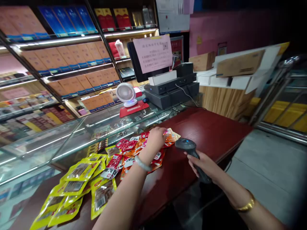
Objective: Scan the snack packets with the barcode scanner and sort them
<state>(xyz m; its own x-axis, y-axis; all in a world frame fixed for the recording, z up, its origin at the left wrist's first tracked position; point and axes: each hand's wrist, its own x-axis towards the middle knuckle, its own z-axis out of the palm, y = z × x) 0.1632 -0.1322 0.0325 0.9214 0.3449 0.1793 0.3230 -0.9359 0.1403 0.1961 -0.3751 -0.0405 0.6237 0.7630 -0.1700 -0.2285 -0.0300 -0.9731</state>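
My left hand (156, 138) reaches over the far end of a pile of snack packets, its fingers curled down at an orange and cream snack packet (173, 136). The fingertips are partly hidden. In my right hand (203, 164) is a black barcode scanner (185, 143), gripped by its handle, with a small blue light on its head. Red packets (128, 144) lie under and beside my left wrist. Closer to me, several yellow-edged packets with brown contents (81, 171) overlap one another. One yellow packet (103, 195) lies next to my left forearm.
The dark red tabletop (206, 127) adjoins a glass display counter (72, 137). A small white fan (126, 93), a monitor (134, 60) and black till equipment (165, 92) stand on the counter. Boxed goods fill shelves behind. A metal railing (271, 92) stands at the right.
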